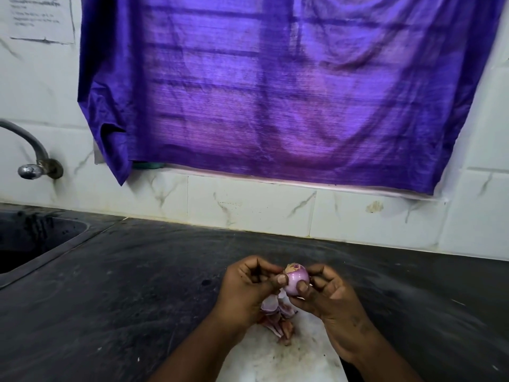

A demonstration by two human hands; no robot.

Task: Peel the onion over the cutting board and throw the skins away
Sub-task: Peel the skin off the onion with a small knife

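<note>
Dark surface below purple curtain. Onion pinched between left hand and right hand, both closed on it, above cutting board. Skins heaped beneath hands. Remaining top skin best lifted by thumbnail, dropped onto heap.

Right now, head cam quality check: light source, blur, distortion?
Head view: light comes through the purple curtain, tinting the wall; counter dim, no glare. Onion and both hands (left hand, right hand) reasonably sharp; tap and wall notice soft. Wide-angle bends the tile lines and counter edge.
</note>
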